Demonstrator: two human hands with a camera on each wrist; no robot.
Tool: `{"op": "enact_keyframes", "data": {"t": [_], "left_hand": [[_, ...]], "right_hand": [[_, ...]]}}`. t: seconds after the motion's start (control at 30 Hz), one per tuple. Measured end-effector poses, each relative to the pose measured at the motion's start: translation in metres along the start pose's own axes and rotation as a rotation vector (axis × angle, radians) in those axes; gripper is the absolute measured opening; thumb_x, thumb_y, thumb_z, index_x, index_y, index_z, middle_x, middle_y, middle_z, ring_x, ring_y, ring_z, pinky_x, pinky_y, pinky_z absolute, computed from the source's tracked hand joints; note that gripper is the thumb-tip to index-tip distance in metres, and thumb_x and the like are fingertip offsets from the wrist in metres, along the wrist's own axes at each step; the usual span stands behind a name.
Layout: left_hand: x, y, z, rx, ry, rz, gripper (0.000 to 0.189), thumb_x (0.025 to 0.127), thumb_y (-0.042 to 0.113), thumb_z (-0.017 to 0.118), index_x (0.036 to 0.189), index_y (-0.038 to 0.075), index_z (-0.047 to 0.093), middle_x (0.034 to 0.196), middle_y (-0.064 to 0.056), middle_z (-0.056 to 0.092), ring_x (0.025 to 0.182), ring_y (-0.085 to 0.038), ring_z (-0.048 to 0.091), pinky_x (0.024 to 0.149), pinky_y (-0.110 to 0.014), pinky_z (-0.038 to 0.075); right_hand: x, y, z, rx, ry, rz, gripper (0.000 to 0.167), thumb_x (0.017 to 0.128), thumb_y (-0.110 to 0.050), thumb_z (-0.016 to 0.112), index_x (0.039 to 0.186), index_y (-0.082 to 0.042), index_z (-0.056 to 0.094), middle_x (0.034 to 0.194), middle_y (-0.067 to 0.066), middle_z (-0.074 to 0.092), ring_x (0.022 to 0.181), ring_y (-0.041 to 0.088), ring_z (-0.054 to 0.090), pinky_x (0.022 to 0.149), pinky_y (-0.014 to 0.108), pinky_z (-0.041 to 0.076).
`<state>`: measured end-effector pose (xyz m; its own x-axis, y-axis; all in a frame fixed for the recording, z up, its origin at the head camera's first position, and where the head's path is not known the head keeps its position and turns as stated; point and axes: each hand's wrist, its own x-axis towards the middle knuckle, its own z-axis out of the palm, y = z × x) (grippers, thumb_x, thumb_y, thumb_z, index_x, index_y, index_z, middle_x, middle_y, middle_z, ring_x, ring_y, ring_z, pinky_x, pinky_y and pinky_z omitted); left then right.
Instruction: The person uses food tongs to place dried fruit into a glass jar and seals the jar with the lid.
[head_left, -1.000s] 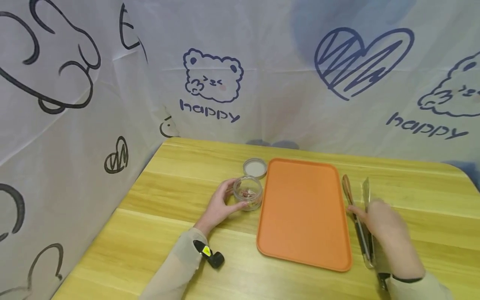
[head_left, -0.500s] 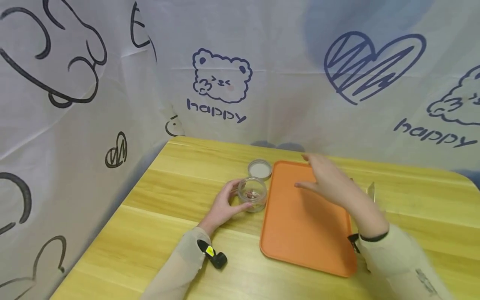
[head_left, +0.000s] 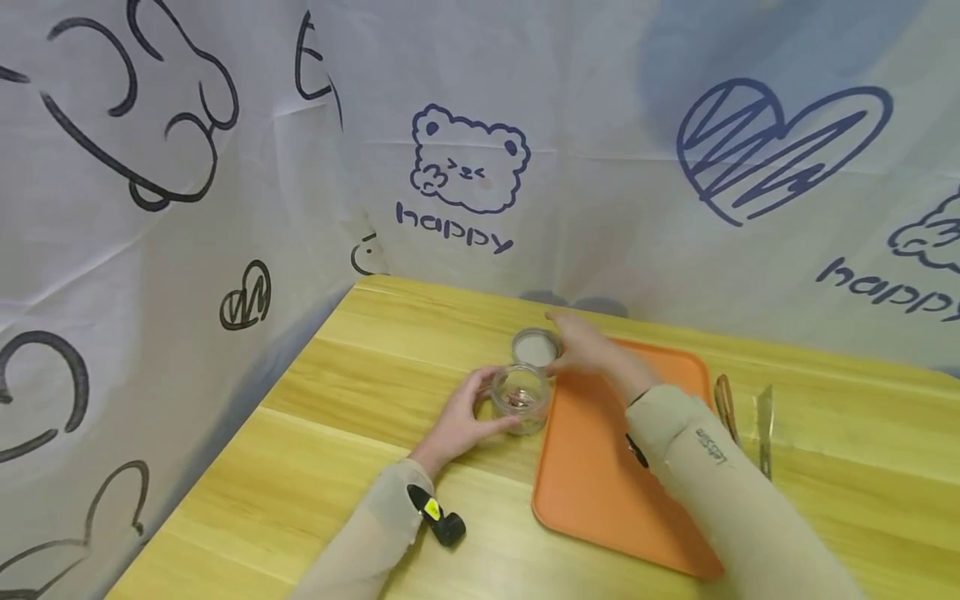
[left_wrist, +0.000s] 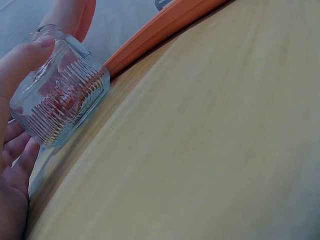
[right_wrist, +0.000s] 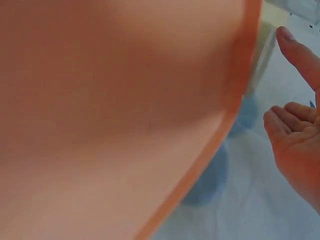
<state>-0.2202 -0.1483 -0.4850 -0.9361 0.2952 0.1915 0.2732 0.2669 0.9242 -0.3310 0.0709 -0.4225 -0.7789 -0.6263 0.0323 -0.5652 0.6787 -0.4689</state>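
My left hand [head_left: 459,427] grips a clear glass jar [head_left: 527,423] standing on the table, the thumb on its near side and the fingers round the far side. Small reddish-brown bits [head_left: 517,399] lie at the jar's bottom. Ribbed glass shows on the jar [left_wrist: 67,102] in the left wrist view. Just behind the jar a round lid [head_left: 534,347] with a pale inside lies on the table. At the lid's right edge is my right hand [head_left: 591,346], thumb and fingers spread apart. In the right wrist view nothing shows between its fingers; whether it touches the lid I cannot tell.
An orange tray [head_left: 585,479] lies right of the jar, under my right forearm. Beyond it are a utensil with a brown tip [head_left: 723,402] and a thin flat metal blade [head_left: 765,425], partly hidden by the sleeve. A printed cloth [head_left: 600,208] hangs behind the table.
My right hand has come left from the utensils, over the tray, to beside the lid. The left hand keeps its grip on the jar. The head view has shifted slightly.
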Motion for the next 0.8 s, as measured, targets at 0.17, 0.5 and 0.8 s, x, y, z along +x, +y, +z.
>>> {"op": "enact_keyframes", "data": {"t": [0.17,0.5,0.8], "left_hand": [[0.005,-0.014,0.005,0.026,0.006,-0.011,0.084,0.071,0.019,0.086,0.141,0.012,0.039,0.138,-0.008,0.049,0.126,-0.024,0.046,0.110,-0.043,0.033],[0.006,-0.011,0.009,0.077,-0.003,-0.075,0.093,0.065,0.028,0.090,0.142,0.012,0.040,0.137,-0.004,0.051,0.124,-0.021,0.049,0.108,-0.041,0.035],[0.009,-0.010,0.010,0.148,0.010,-0.084,0.099,0.060,0.029,0.092,0.143,0.014,0.041,0.136,-0.004,0.051,0.124,-0.022,0.047,0.107,-0.040,0.036]], "right_hand": [[0.010,0.005,0.014,-0.038,-0.025,0.051,0.091,0.072,-0.015,0.083,0.135,0.022,0.030,0.134,0.039,0.040,0.126,0.049,0.037,0.108,0.053,0.033],[0.008,0.010,0.022,0.003,0.018,0.101,0.072,0.076,-0.018,0.080,0.127,0.017,0.043,0.120,0.031,0.054,0.109,0.043,0.051,0.093,0.050,0.045],[-0.026,0.000,0.002,0.061,0.162,-0.040,0.079,0.072,-0.010,0.084,0.131,0.018,0.040,0.127,0.034,0.049,0.118,0.046,0.046,0.101,0.055,0.040]]}}
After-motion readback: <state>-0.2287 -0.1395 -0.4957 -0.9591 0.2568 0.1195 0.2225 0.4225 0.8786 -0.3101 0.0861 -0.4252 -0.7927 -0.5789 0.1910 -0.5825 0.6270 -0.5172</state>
